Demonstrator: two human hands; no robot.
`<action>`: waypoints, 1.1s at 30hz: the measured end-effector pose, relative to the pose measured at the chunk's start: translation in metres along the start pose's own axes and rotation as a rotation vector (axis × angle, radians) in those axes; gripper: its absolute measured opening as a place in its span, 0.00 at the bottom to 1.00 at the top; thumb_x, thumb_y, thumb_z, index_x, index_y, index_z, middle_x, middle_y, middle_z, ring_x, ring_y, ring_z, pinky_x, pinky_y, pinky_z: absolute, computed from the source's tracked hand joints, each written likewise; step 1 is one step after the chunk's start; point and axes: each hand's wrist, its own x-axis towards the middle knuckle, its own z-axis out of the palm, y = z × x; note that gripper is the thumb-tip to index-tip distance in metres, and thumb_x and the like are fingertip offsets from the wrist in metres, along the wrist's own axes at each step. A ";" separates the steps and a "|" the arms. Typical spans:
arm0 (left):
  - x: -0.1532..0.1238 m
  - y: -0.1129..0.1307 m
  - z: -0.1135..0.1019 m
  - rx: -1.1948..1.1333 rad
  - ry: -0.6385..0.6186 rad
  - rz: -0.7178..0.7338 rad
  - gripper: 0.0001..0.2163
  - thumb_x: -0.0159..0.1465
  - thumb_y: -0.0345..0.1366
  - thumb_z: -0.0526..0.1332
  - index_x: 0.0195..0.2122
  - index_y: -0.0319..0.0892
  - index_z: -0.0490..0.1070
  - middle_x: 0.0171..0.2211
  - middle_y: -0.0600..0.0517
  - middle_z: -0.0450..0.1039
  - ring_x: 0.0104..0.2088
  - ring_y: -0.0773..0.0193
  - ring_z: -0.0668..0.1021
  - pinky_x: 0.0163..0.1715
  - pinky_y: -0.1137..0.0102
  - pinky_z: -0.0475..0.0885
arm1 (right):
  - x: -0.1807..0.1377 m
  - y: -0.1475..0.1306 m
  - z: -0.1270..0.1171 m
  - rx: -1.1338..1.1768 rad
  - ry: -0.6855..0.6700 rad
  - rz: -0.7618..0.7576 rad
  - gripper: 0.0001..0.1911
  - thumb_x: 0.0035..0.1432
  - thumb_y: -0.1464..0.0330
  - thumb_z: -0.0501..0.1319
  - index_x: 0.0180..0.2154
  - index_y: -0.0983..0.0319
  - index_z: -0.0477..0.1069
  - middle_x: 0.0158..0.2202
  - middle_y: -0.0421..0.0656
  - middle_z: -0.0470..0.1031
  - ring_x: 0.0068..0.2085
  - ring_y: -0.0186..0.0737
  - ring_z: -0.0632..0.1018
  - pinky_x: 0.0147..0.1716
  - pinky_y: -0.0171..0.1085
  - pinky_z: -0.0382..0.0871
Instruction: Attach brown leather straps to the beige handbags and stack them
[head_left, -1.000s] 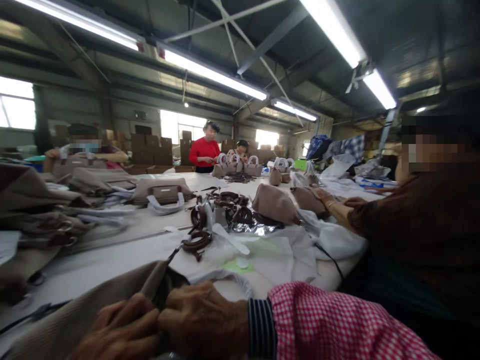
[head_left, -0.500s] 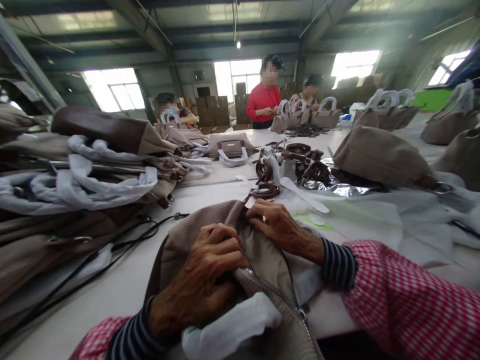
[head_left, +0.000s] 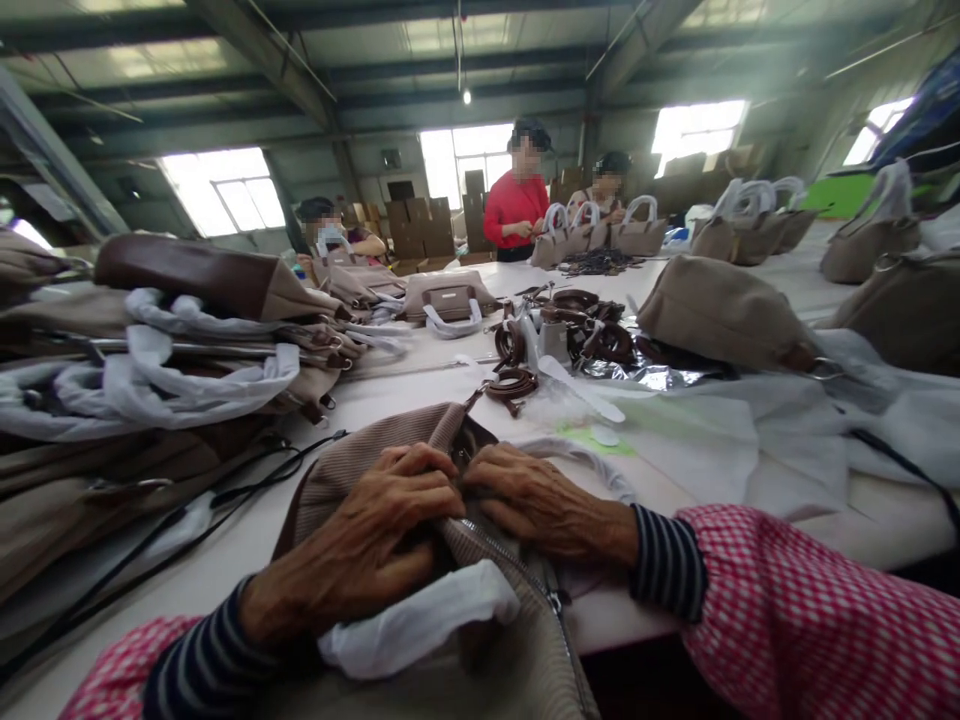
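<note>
A taupe ribbed handbag (head_left: 337, 470) lies in front of me with its zipper (head_left: 517, 560) partly undone. My left hand (head_left: 375, 530) is closed on the bag's edge on the left side of the opening. Close beside it, my right hand (head_left: 540, 500) grips the opposite edge, its fingertips partly hidden in the mouth. A handle wrapped in white paper (head_left: 420, 620) lies across the near side of the bag, below my left hand. Another wrapped handle (head_left: 592, 462) shows beyond my right wrist.
Stacked handbags (head_left: 195, 280) fill the left side, with a black cord (head_left: 255, 480) beside them. Coiled brown straps (head_left: 514, 385) lie ahead. White sheeting (head_left: 697, 440) and a stuffed bag (head_left: 720, 310) are at the right. Several people, one in a red top (head_left: 514, 210), are across the table (head_left: 420, 385).
My right hand has moved nearer and closer to my left, and the bag's opening between them has narrowed. The view has shifted slightly.
</note>
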 end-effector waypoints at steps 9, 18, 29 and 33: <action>0.037 -0.001 -0.021 0.037 -0.049 -0.182 0.16 0.75 0.42 0.55 0.35 0.42 0.79 0.32 0.52 0.78 0.35 0.61 0.79 0.41 0.67 0.71 | 0.023 0.007 0.005 -0.130 0.010 0.250 0.10 0.71 0.71 0.55 0.47 0.66 0.74 0.42 0.50 0.80 0.40 0.43 0.77 0.42 0.40 0.66; 0.070 -0.020 -0.013 0.455 -0.185 -0.264 0.05 0.65 0.29 0.59 0.36 0.43 0.74 0.34 0.50 0.76 0.38 0.56 0.78 0.43 0.62 0.69 | 0.071 0.030 0.005 -0.142 -0.031 0.359 0.10 0.65 0.66 0.62 0.34 0.66 0.78 0.33 0.48 0.80 0.31 0.38 0.74 0.30 0.36 0.58; 0.050 -0.045 -0.006 0.234 0.012 -0.387 0.11 0.67 0.34 0.57 0.44 0.46 0.79 0.53 0.50 0.75 0.49 0.57 0.78 0.50 0.64 0.70 | 0.072 0.015 0.016 -0.251 0.049 0.393 0.15 0.67 0.70 0.56 0.49 0.64 0.78 0.40 0.52 0.83 0.38 0.46 0.80 0.35 0.38 0.61; 0.059 -0.058 -0.015 0.139 -0.017 -0.469 0.09 0.62 0.35 0.59 0.35 0.44 0.80 0.42 0.51 0.76 0.40 0.59 0.78 0.42 0.66 0.69 | 0.075 0.017 0.019 -0.362 0.033 0.220 0.19 0.69 0.70 0.55 0.59 0.65 0.70 0.43 0.51 0.82 0.41 0.46 0.80 0.36 0.38 0.62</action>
